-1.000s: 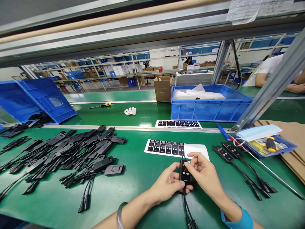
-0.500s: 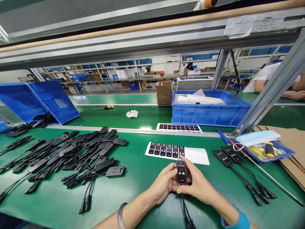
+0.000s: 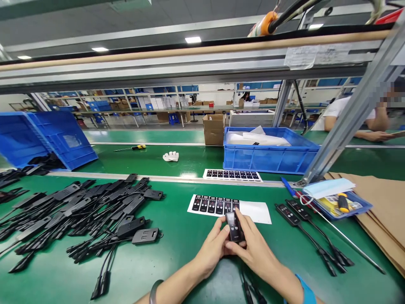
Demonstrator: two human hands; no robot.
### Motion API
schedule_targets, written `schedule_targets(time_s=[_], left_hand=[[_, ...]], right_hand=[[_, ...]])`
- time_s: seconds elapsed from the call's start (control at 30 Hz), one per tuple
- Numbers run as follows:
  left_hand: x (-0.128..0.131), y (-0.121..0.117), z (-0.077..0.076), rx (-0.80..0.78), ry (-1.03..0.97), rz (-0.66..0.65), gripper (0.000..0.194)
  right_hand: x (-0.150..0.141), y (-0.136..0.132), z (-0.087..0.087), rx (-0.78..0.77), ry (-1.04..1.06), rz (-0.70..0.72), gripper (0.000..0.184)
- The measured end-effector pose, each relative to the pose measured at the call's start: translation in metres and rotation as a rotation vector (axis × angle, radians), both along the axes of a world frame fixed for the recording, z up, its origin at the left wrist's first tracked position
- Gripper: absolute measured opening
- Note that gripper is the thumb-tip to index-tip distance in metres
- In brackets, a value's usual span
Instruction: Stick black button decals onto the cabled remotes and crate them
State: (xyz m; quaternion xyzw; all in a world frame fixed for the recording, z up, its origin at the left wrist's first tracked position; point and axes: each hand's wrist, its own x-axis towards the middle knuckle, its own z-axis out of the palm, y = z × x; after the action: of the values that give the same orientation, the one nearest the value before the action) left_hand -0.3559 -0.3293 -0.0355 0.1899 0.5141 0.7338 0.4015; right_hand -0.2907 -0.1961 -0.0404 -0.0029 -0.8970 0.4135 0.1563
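Note:
Both hands close around one small black controller (image 3: 234,230) with a labelled face and two cables hanging toward me. My left hand (image 3: 212,247) grips its left side, thumb near the face. On the other side, the fingers and thumb of my right hand (image 3: 257,245) wrap its right edge. Just beyond lies a white sheet of black labels (image 3: 212,205), its right part bare. A second label sheet (image 3: 232,175) rests farther back. To the right lie two labelled controllers (image 3: 287,214) with their cables.
A large heap of black cabled controllers (image 3: 95,207) covers the left. Behind stand a tipped blue crate (image 3: 68,141), a white glove (image 3: 171,156), a screwdriver (image 3: 131,148) and a blue bin (image 3: 268,158). A small blue tray (image 3: 357,207) and a long metal rod (image 3: 344,238) lie right. Another person sits far right.
The view has tilted up and shifted a little. The controller stays in both hands and is turned slightly, with glare now on its upper face.

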Motion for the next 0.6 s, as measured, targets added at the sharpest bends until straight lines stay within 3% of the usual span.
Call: schedule_targets(time_s=[0.07, 0.1, 0.23, 0.3, 0.37, 0.47, 0.6], left_hand=[[-0.003, -0.004, 0.003, -0.042, 0.154, -0.042, 0.049], [-0.006, -0.006, 0.004, -0.11, 0.322, -0.044, 0.046], [-0.023, -0.018, 0.009, -0.571, 1.189, 0.092, 0.037], [-0.031, -0.021, 0.01, -0.826, 1.393, 0.1, 0.04], [-0.034, -0.021, 0.009, -1.002, 1.447, 0.06, 0.04], [-0.03, -0.017, 0.008, -1.07, 1.473, 0.013, 0.033], [-0.021, -0.014, 0.009, -1.041, 1.501, -0.007, 0.027]], right_hand=[[-0.001, 0.006, 0.002, 0.119, 0.043, -0.023, 0.064], [-0.002, 0.013, 0.002, 0.189, 0.065, -0.059, 0.06], [-0.003, 0.051, 0.003, 0.583, -0.026, -0.355, 0.048], [0.0, 0.07, 0.004, 0.803, -0.153, -0.5, 0.044], [0.002, 0.082, 0.005, 0.956, -0.211, -0.616, 0.044], [-0.001, 0.086, 0.005, 0.951, -0.125, -0.639, 0.044], [-0.016, 0.075, -0.004, 0.695, -0.016, -0.428, 0.033]])
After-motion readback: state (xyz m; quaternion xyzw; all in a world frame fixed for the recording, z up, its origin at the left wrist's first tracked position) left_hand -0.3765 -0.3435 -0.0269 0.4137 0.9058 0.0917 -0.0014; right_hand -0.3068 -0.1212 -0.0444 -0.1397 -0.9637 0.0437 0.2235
